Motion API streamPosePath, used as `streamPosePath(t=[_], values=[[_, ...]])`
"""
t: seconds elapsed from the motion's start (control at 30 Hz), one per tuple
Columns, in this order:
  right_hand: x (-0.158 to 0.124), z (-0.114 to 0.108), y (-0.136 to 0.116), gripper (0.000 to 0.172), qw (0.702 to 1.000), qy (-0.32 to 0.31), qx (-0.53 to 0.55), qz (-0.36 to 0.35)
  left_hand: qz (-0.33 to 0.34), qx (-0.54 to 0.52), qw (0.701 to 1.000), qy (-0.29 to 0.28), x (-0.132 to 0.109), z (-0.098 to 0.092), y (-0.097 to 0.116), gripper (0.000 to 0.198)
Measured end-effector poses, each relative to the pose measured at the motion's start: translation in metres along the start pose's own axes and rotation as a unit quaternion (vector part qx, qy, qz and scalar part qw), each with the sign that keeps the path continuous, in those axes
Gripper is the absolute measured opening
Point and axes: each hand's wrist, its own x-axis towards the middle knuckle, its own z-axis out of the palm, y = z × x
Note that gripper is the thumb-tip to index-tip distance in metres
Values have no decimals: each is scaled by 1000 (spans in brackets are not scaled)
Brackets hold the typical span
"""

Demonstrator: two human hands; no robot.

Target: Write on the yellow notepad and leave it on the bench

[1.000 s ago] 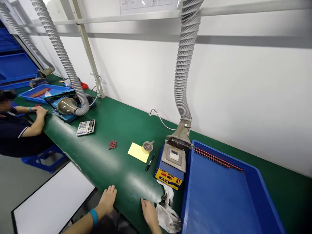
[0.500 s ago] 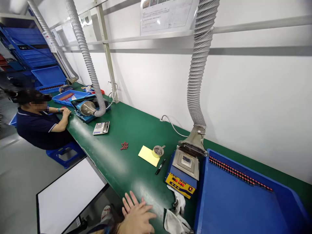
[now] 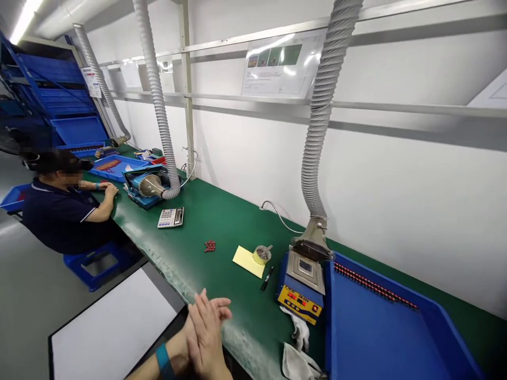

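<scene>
My left hand (image 3: 222, 306), with a teal band at the wrist, is partly hidden behind my right hand; its visible fingers stretch out to the right. My right hand (image 3: 206, 338) lies against it, palm to hand, with its fingers extended upward. No object shows in either hand. Both are over the front edge of the green table (image 3: 237, 221). Beyond them are a cluster of small red parts (image 3: 209, 246), a yellow pad (image 3: 247, 262), a round tub (image 3: 262, 255) and a black pen (image 3: 266, 278).
A blue heating unit (image 3: 301, 301) stands under a grey duct hood (image 3: 315, 240). White cloths (image 3: 299, 361) lie before it, and a blue tray (image 3: 380, 327) is at right. A calculator (image 3: 170, 217) and a seated person (image 3: 67, 211) are at left, with a white board (image 3: 114, 327) below.
The head view has shifted, showing more of the wall. My hands have moved left and up in the picture and turned, with fingers now pointing more upward; they still touch each other.
</scene>
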Motion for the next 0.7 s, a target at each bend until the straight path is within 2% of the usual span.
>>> streamPosePath(t=[0.03,0.07,0.13,0.2,0.27,0.33,0.4,0.47,0.53,0.6,0.67,0.7], values=[[0,5,10,52,999,22,27,31,2,-26,1000,-2,-3,-11,9,62],[-1,7,21,54,990,61,84,96,2,-55,998,-5,-7,-24,19,67],[-5,10,41,62,933,130,219,255,15,-124,992,-17,-19,-49,35,69],[-9,14,53,71,866,145,327,349,46,-161,985,-28,-33,-65,44,55],[-12,26,55,68,819,131,431,356,114,-114,985,-56,-46,-67,41,42],[-9,43,48,59,775,118,522,336,219,10,969,-114,-53,-57,23,46],[1,60,36,59,762,105,550,324,310,104,931,-163,-56,-47,-4,51],[14,65,18,64,760,96,557,321,330,143,925,-119,-54,-43,-32,58],[26,56,-4,68,744,85,583,315,299,142,942,-57,-49,-47,-52,58],[36,38,-28,69,720,59,620,306,214,66,975,6,-43,-56,-63,56],[42,24,-48,71,731,40,620,282,78,-81,993,48,-36,-61,-65,58],[43,21,-55,73,765,44,584,268,15,-150,987,50,-33,-60,-63,59]])
